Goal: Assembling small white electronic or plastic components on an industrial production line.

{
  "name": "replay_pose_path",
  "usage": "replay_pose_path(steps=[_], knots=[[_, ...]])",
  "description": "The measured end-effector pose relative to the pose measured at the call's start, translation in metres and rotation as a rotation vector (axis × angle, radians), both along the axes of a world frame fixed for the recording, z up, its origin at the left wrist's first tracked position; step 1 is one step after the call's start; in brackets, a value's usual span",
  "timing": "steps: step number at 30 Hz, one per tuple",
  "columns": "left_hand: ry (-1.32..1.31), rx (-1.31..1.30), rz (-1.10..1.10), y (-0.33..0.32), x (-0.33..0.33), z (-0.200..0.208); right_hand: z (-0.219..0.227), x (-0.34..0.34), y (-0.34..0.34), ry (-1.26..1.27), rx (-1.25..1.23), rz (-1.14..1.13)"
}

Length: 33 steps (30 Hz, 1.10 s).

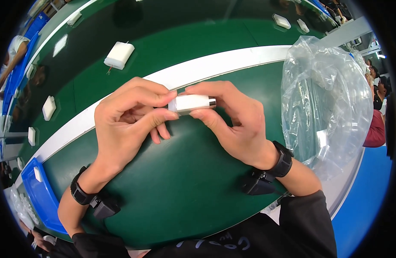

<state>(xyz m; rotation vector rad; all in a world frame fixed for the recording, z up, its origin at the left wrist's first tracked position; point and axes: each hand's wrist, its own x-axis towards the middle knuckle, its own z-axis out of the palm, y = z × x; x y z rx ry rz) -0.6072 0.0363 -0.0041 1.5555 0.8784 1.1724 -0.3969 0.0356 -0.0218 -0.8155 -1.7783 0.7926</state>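
Between my hands, above the green tabletop [176, 180], is a small white plastic block [192, 102] with a clear-looking left end and a shiny metallic right end. My left hand [125, 112] pinches its left end between thumb and forefinger, the other fingers curled beneath. The thumb and fingers of my right hand [241, 118] close on the block near its right end. The block lies roughly level, and its underside is hidden. Each wrist carries a black strap with a small black device.
A white rail [249, 54] separates my tabletop from a green belt [159, 47] carrying several white blocks, one with thin wires [119, 55]. A large clear plastic bag [327, 107] lies at right. At left is a blue tray [45, 200] with a white piece inside. People appear around the edges.
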Motion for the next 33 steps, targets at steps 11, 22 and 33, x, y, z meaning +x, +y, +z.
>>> replay_pose_path(steps=[11, 22, 33], knots=[[-0.023, -0.029, -0.024, -0.002, -0.004, 0.001, 0.003, -0.002, -0.001, -0.062, 0.053, 0.030], [0.051, 0.171, -0.066, -0.002, -0.005, -0.001, 0.007, -0.005, -0.003, 0.076, -0.039, 0.041], [-0.014, -0.118, 0.009, -0.005, -0.013, 0.003, -0.002, -0.013, -0.008, 0.188, -0.220, 0.103]])
